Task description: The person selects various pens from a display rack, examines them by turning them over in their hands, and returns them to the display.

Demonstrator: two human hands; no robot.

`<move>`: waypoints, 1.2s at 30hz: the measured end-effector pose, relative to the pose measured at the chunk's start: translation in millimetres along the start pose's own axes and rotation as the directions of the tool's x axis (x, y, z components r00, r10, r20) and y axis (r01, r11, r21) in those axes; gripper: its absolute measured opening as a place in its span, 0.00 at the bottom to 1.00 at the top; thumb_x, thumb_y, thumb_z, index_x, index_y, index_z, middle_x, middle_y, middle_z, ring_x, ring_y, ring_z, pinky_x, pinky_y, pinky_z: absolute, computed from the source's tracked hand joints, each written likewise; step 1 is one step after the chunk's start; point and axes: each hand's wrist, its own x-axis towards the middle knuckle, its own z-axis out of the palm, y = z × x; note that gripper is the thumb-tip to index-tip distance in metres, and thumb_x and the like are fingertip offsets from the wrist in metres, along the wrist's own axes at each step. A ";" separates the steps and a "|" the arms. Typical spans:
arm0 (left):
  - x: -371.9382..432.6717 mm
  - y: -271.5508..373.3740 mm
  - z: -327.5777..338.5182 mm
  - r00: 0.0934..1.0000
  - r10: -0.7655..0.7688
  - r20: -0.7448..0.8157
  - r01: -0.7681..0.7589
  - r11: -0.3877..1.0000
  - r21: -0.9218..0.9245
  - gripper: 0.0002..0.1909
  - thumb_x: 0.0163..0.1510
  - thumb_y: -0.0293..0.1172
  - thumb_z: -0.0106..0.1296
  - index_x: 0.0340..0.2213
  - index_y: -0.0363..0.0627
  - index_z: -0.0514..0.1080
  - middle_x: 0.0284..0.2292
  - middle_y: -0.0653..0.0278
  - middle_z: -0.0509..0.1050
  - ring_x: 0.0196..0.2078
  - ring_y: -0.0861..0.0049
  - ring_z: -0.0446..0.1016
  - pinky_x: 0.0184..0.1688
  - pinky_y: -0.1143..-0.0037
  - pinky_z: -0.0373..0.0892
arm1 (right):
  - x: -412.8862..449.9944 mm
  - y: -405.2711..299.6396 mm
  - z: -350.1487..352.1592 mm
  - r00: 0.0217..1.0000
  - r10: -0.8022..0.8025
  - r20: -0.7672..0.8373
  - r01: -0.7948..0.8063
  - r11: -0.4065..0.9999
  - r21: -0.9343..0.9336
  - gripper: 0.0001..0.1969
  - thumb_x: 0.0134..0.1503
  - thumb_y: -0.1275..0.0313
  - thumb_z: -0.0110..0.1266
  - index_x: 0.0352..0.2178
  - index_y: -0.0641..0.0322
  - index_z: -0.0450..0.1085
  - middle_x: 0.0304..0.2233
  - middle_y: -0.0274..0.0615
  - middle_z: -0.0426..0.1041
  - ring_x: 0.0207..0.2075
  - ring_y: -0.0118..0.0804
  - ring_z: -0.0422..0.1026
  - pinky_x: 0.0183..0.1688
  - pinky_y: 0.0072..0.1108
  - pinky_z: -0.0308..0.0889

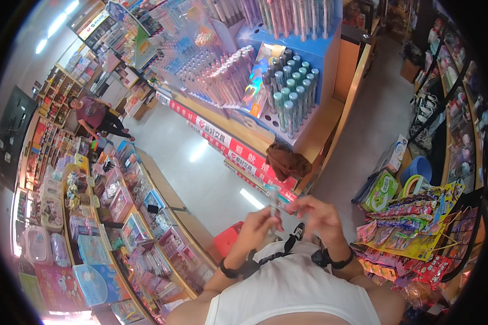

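My left hand (261,223) is closed around a slim, clear pen-like item (273,203), which stands roughly upright and is blurred. To its right hovers my right hand (320,214), blurred, with fingers apart and nothing visible in them. Ahead of both hands, a brown cloth (286,161) lies on the corner of a wooden display shelf. Behind the cloth, a white-and-blue stand (325,65) bears rows of capped pens; teal and dark pens (295,87) fill its near right section, pink ones (227,77) the section to the left.
A red-and-white printed strip (227,146) edges the shelf. On the left, long shelves hold boxed stationery (136,231). A red plastic object (227,239) is by my left forearm. Snack packets (406,219) hang on a rack at right, near a blue bucket (417,168). A person (93,113) stands farther off.
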 end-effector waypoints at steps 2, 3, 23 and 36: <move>12.3 3.9 -16.9 0.991 -0.033 -0.126 0.015 0.990 -0.143 0.08 0.62 0.25 0.46 0.30 0.35 0.69 0.24 0.64 0.74 0.29 0.80 0.74 0.35 0.76 0.70 | -0.5 -10.3 -8.5 0.999 -0.047 0.006 0.046 0.998 0.046 0.17 0.59 0.67 0.52 0.18 0.67 0.70 0.40 0.52 0.74 0.40 0.40 0.73 0.42 0.25 0.66; 17.3 9.3 -23.9 0.993 -0.035 -0.112 0.017 0.987 -0.157 0.08 0.62 0.25 0.46 0.30 0.35 0.69 0.24 0.64 0.74 0.29 0.80 0.74 0.35 0.76 0.70 | -3.4 -14.6 -10.0 0.996 -0.086 0.012 0.084 0.991 0.104 0.21 0.59 0.64 0.51 0.13 0.65 0.67 0.41 0.53 0.73 0.40 0.42 0.72 0.43 0.25 0.66; 180.5 12.7 -168.6 0.328 0.286 0.900 -0.366 0.917 -0.158 0.10 0.58 0.37 0.56 0.38 0.47 0.75 0.24 0.66 0.77 0.24 0.71 0.77 0.28 0.75 0.70 | 117.7 10.5 98.3 0.842 -0.166 -0.514 -0.366 0.524 -0.769 0.08 0.52 0.71 0.62 0.30 0.64 0.73 0.25 0.40 0.74 0.25 0.32 0.72 0.29 0.20 0.65; 204.7 -3.0 -222.6 0.275 0.357 0.893 -0.264 0.921 -0.287 0.14 0.61 0.36 0.50 0.47 0.49 0.72 0.25 0.64 0.77 0.26 0.73 0.76 0.31 0.75 0.70 | 259.8 -217.7 123.2 0.693 -0.720 0.033 -0.159 -0.197 -0.968 0.14 0.65 0.68 0.48 0.44 0.70 0.67 0.35 0.37 0.68 0.34 0.24 0.66 0.36 0.15 0.60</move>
